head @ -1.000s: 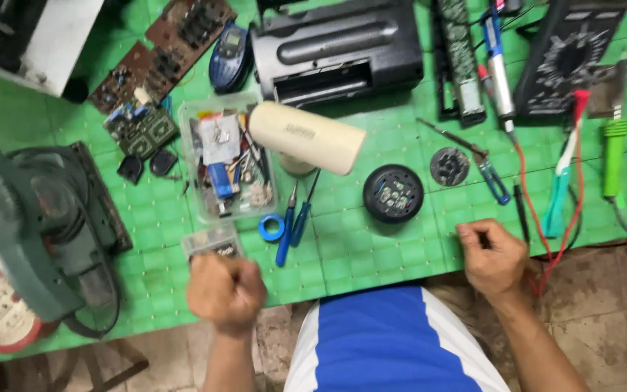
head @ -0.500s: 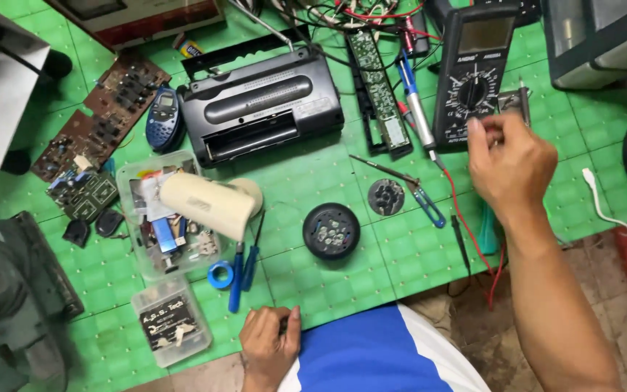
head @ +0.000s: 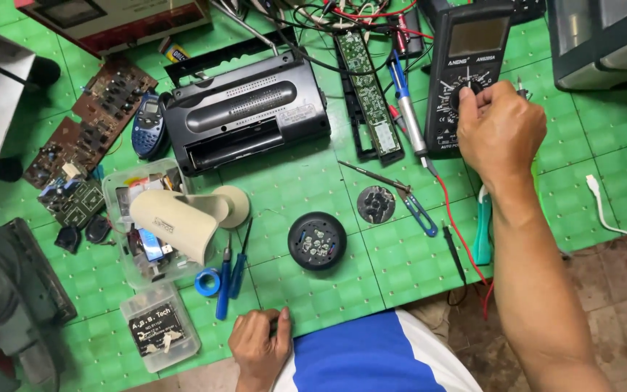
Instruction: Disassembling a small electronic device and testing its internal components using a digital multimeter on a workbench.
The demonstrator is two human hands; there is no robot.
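Observation:
My right hand point(head: 498, 131) reaches up to a black multimeter point(head: 466, 51) at the back right and pinches its round dial between thumb and fingers. My left hand point(head: 259, 347) rests curled on the front edge of the green mat point(head: 328, 290), holding nothing that I can see. Between the hands lie a round black speaker-like part point(head: 317, 241), a small round disc point(head: 376, 204) and a red probe lead point(head: 462, 239). A soldering iron with a blue grip point(head: 409, 116) lies just left of the meter.
A black radio casing point(head: 244, 116) sits at the back centre, a long green circuit board point(head: 368, 87) to its right. Brown circuit boards point(head: 88, 131), a clear parts box point(head: 146, 225) under a cream cylinder point(head: 175, 221), blue screwdrivers point(head: 230, 272) and a teal pliers handle point(head: 482, 229) lie around.
My right hand has risen from the mat's front right to the multimeter and gripped its dial. My left hand has dropped back to the table's front edge. The view has shifted right.

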